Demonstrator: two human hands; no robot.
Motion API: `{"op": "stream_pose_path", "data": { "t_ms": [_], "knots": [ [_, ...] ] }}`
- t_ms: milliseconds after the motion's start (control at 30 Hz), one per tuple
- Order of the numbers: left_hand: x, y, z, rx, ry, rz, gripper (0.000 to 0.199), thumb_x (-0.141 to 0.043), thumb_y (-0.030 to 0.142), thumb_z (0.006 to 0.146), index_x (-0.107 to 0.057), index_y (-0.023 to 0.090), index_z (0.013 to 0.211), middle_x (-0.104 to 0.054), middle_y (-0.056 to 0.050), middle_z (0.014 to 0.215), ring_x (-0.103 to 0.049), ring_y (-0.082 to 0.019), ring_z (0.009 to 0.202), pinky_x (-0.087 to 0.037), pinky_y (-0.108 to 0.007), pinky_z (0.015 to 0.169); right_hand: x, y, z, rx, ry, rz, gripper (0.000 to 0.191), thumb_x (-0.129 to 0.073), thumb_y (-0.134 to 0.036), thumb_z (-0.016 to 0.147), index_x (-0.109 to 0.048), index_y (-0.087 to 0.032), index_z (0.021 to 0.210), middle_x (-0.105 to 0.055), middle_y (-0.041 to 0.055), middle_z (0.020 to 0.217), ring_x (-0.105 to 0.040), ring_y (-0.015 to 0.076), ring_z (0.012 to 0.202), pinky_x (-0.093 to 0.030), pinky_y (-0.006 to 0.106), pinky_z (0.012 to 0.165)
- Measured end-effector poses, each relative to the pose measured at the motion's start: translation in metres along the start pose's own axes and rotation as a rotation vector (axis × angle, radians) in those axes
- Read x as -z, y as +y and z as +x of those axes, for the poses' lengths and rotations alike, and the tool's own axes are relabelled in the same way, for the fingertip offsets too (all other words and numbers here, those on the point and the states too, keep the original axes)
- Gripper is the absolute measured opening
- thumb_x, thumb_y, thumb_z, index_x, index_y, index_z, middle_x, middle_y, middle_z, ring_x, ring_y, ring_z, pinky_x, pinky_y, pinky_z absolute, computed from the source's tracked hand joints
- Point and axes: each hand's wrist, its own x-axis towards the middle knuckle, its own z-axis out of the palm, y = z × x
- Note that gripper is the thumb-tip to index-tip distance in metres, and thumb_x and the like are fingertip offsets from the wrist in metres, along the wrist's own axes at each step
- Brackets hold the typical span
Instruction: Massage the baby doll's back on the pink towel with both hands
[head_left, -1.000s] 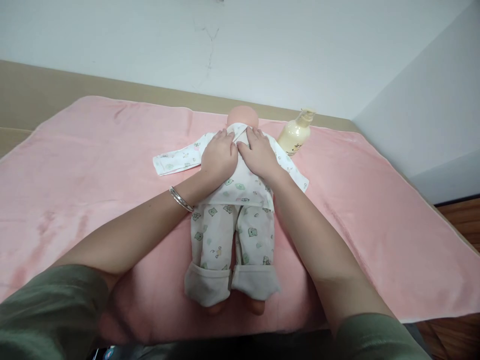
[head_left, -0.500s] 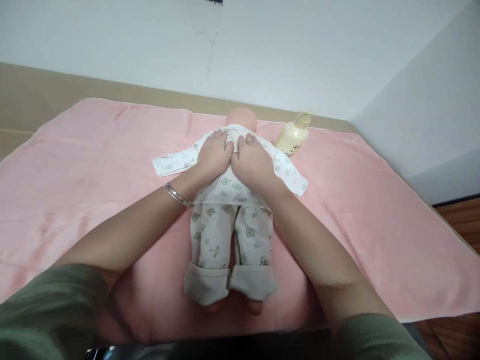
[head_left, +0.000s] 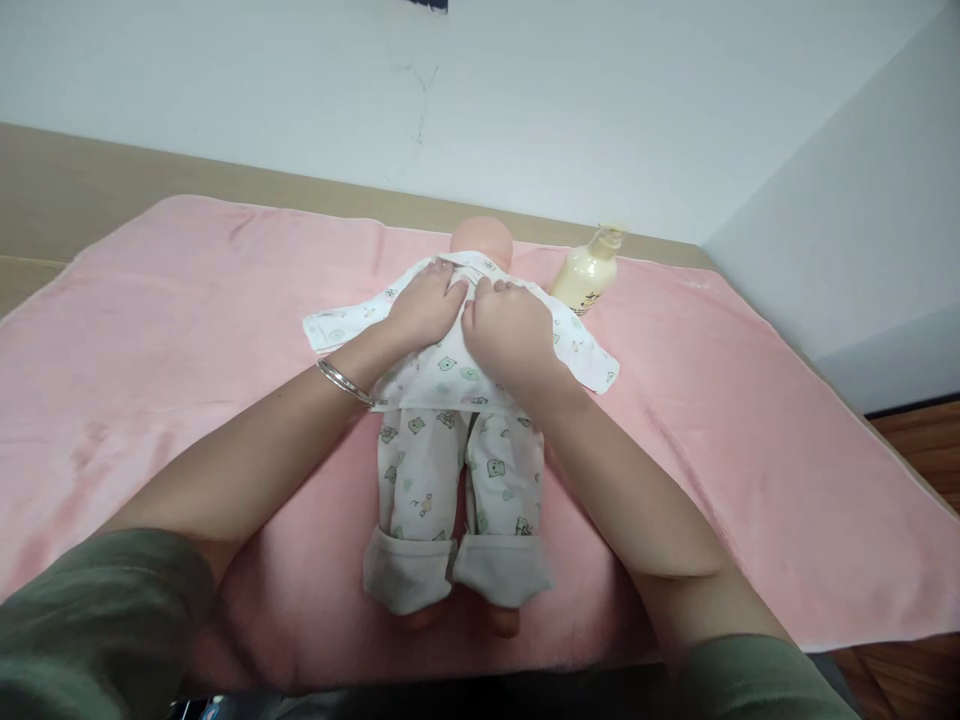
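Observation:
A baby doll lies along the middle, its bare round head (head_left: 481, 240) farthest from me and face not visible. It wears a white printed shirt (head_left: 457, 375) and matching trousers (head_left: 427, 470) with turned-up cuffs. My left hand (head_left: 429, 303) rests on the upper shirt, fingers stretched toward the collar and thumb pointing inward. Beside it, my right hand (head_left: 511, 325) has its fingers bent into the shirt cloth, fingertips hidden. Between the hands, the cloth below the collar is creased. Both shirt sleeves lie spread outward.
A cream pump bottle (head_left: 589, 272) stands right of the doll's head. Pink cloth (head_left: 225, 400) covers the table, whose wooden edge (head_left: 90, 170) meets a white wall (head_left: 262, 90). Wooden floor (head_left: 915, 440) shows at the right.
My right hand's fingers have curled and drawn back slightly toward me. The left hand has shifted slightly left, and the shirt has wrinkled below the collar. The bottle stays put.

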Motion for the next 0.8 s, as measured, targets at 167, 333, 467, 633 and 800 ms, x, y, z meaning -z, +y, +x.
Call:
{"op": "stream_pose_path", "data": {
  "t_ms": [167,333,467,633,800],
  "knots": [
    [-0.004,0.007,-0.01,-0.026,0.089,0.114,0.06,-0.024,0.032,0.106,-0.06,0.001,0.143,-0.061,-0.025,0.151,-0.057,-0.036,0.145,-0.044,-0.05,0.126,-0.002,0.009,0.005,-0.038,-0.021,0.12,0.047,-0.031,-0.026,0.105,-0.066,-0.009,0.129,-0.075,0.0231,0.123,-0.07,0.035,0.116,-0.055,0.046,0.102],
    [-0.009,0.028,-0.036,-0.09,0.128,0.31,0.05,-0.03,0.022,0.101,-0.064,0.0,0.131,-0.07,-0.029,0.13,-0.067,-0.039,0.126,-0.053,-0.052,0.108,-0.016,0.035,0.029,-0.127,-0.055,0.298,0.063,-0.031,-0.034,0.104,-0.048,-0.001,0.153,-0.054,0.0245,0.159,-0.051,0.0384,0.15,-0.043,0.054,0.123],
    [-0.005,0.035,-0.041,-0.082,0.087,0.292,0.046,-0.032,0.017,0.099,-0.066,0.003,0.127,-0.072,-0.025,0.128,-0.069,-0.036,0.123,-0.055,-0.048,0.107,-0.015,0.034,0.029,-0.106,-0.104,0.248,0.071,-0.027,-0.032,0.106,-0.029,0.012,0.162,-0.032,0.0282,0.173,-0.026,0.0363,0.166,-0.023,0.049,0.137],
    [0.005,0.023,-0.022,-0.017,0.029,0.133,0.046,-0.032,0.023,0.1,-0.069,0.011,0.124,-0.072,-0.018,0.135,-0.069,-0.034,0.126,-0.056,-0.049,0.11,-0.004,0.016,0.011,-0.051,-0.056,0.091,0.052,-0.027,-0.025,0.106,-0.067,0.001,0.13,-0.069,0.0274,0.136,-0.063,0.0388,0.133,-0.048,0.052,0.117],
    [-0.004,-0.003,0.003,-0.054,0.059,-0.055,0.058,-0.034,0.028,0.101,-0.055,0.007,0.15,-0.049,-0.017,0.166,-0.045,-0.028,0.158,-0.035,-0.042,0.135,-0.004,0.0,0.0,-0.043,-0.028,-0.003,0.042,-0.035,-0.01,0.098,-0.07,-0.004,0.121,-0.074,0.0244,0.12,-0.068,0.034,0.119,-0.055,0.044,0.105]
  ]
}}
